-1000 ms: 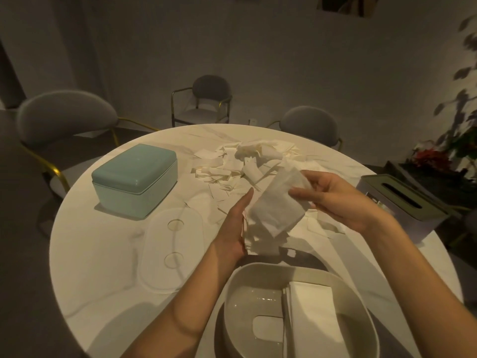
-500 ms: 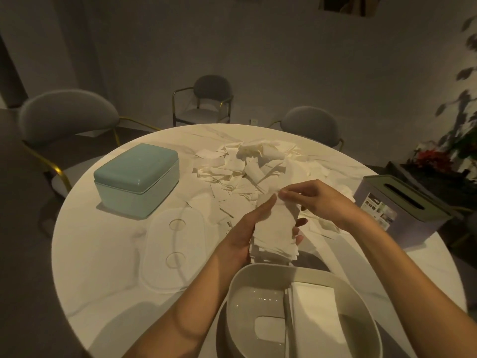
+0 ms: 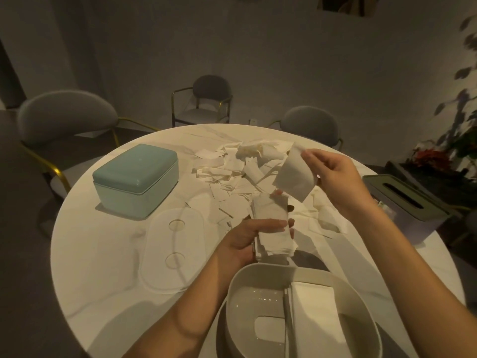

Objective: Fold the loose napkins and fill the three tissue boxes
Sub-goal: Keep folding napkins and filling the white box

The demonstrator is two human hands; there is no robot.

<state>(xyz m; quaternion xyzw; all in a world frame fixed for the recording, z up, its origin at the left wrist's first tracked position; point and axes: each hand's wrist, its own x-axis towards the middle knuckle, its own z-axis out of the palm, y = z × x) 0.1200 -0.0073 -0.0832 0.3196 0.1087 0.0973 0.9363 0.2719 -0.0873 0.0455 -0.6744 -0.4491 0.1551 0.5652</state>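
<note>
My left hand (image 3: pixel 251 235) grips a stack of folded white napkins (image 3: pixel 273 228) just above the near rim of an open white tissue box (image 3: pixel 302 313), which holds folded napkins in its right half. My right hand (image 3: pixel 335 177) pinches a single napkin (image 3: pixel 295 177), raised above the stack. Behind them, a pile of loose napkins (image 3: pixel 240 174) covers the middle of the round table (image 3: pixel 103 254). A closed teal tissue box (image 3: pixel 136 179) stands at the left. A grey tissue box with a slotted olive lid (image 3: pixel 405 205) sits at the right edge.
The white box's flat lid (image 3: pixel 173 249) lies on the table left of my left arm. Three grey chairs (image 3: pixel 64 120) ring the far side. A plant with red flowers (image 3: pixel 433 156) stands at the right.
My right hand let go of the stack and lifted a single napkin up and to the right. My left hand closed its grip round the stack.
</note>
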